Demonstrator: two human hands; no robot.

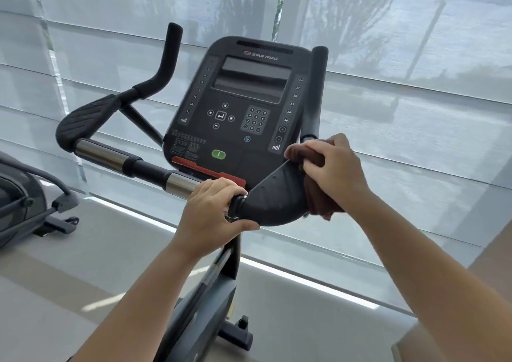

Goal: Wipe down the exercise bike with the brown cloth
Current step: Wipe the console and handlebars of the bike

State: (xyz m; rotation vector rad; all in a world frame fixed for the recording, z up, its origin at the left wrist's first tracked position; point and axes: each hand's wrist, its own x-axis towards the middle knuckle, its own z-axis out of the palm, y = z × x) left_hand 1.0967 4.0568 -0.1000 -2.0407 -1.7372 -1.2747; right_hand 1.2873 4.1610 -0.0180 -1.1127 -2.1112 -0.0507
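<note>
Presently my right hand (331, 167) grips the brown cloth (320, 205) against the exercise bike (235, 98) at its arm pad (274, 195), whose long axis runs toward 8 o'clock, where my left hand (210, 209) clasps the handlebar (149, 169).

Everything is being seen by one wide camera worn on the head, which is being pointed forward and down from very near, so the exercise bike (243, 98) is being shown close in front and the window blinds (415, 70) behind it.

Brown cloth (321, 203) under right hand (335, 167)
</note>
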